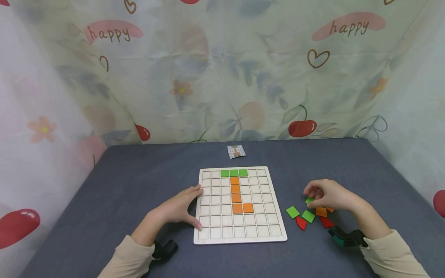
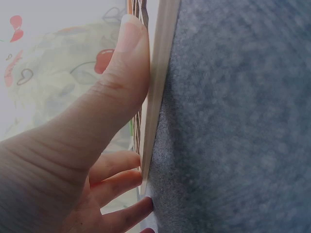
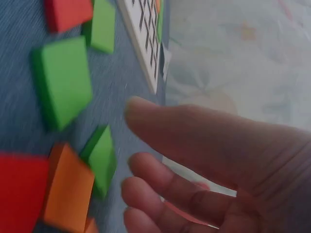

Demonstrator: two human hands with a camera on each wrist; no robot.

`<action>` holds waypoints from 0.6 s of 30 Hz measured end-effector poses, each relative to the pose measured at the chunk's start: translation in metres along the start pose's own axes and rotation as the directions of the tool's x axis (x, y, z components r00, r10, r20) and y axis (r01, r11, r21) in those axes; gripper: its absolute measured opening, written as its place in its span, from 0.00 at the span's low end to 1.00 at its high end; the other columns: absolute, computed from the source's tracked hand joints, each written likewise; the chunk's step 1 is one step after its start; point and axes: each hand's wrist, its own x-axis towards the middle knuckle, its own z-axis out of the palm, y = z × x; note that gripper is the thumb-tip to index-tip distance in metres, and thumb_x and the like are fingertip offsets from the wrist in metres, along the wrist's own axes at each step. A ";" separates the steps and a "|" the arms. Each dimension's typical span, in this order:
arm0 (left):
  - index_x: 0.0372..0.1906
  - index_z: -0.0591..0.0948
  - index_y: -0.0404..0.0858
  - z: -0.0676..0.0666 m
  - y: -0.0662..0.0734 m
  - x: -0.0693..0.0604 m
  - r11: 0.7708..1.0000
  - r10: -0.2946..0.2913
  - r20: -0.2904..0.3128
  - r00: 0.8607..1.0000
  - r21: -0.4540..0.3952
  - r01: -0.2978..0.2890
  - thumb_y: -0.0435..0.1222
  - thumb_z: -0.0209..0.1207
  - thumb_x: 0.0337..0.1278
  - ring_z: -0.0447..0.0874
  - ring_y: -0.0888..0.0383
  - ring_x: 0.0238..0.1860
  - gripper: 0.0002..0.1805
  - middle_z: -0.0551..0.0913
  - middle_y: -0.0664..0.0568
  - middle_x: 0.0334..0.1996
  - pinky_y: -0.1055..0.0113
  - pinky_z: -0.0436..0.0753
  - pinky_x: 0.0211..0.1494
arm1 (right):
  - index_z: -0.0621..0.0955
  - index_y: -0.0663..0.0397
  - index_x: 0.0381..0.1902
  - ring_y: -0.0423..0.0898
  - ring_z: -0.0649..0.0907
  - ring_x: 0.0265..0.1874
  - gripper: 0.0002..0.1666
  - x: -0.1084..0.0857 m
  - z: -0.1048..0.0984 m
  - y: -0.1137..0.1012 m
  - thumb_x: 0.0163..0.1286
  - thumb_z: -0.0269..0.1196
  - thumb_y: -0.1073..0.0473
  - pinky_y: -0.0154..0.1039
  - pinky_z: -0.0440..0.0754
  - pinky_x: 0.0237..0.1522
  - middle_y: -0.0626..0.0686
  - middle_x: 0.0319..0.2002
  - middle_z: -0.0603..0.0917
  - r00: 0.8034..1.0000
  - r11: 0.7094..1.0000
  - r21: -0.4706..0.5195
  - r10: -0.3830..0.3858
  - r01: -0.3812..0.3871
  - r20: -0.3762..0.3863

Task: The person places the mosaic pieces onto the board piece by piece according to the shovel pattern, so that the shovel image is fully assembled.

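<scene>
A white grid board lies on the table, with three green square tiles along its top row. Below them several orange tiles form a column, with one more beside its foot. My left hand rests at the board's left edge, thumb and fingers spread along it. Right of the board, my right hand hovers over loose pieces, fingers loosely bent and holding nothing. Nearest are a green tile and an orange tile. Other green tiles and red pieces lie close by; the hand partly covers the pile.
A small printed card with a grid picture lies behind the board. The dark grey tabletop ends at a patterned curtain at the back and sides. Each wrist wears a black strap-on device.
</scene>
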 end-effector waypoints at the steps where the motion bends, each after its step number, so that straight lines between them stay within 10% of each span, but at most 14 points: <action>1: 0.69 0.61 0.31 0.000 0.000 0.000 1.000 0.004 -0.001 1.000 -0.005 -0.004 0.53 0.75 0.25 0.50 0.38 0.72 0.61 0.54 0.38 0.72 0.45 0.58 0.71 | 0.80 0.58 0.37 0.34 0.76 0.29 0.16 -0.002 -0.001 0.003 0.52 0.70 0.56 0.31 0.77 0.29 0.49 0.32 0.81 1.000 1.000 0.009 0.006 -0.006 0.017; 18: 0.70 0.60 0.34 0.002 0.000 0.001 1.000 -0.017 0.001 1.000 0.023 0.017 0.53 0.75 0.27 0.50 0.41 0.73 0.60 0.53 0.41 0.73 0.47 0.59 0.72 | 0.78 0.57 0.31 0.31 0.71 0.25 0.17 -0.012 -0.003 0.024 0.48 0.72 0.56 0.30 0.73 0.27 0.47 0.27 0.77 0.992 0.997 0.054 -0.065 0.060 0.104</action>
